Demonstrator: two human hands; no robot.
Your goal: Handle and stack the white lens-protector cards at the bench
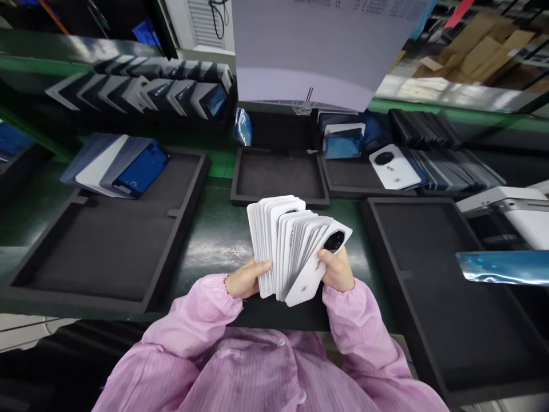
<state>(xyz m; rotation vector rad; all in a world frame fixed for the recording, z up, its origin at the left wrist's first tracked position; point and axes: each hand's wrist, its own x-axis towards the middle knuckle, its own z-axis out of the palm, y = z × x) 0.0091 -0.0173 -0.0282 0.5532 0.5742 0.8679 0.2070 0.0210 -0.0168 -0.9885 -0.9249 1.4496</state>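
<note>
A fanned stack of white phone back covers [306,283] is held between both hands over the green work surface. My left hand [249,277] is closed on the left side of the stack, its thumb lying along the nearest edges. On the right, my right hand [337,269] grips the front cover, thumb on its face just below the dark round camera area [334,240]. The covers stand on edge, tilted and spread like cards. Most fingers of both hands are hidden behind the stack.
A dark foam tray [98,252] lies left, with blue and white panels [124,166] at its back. Another tray [463,309] lies right, beside a blue film strip [501,267]. A small tray [281,177] sits ahead. Panel rows [146,91] line the back; a white sheet [317,51] hangs above.
</note>
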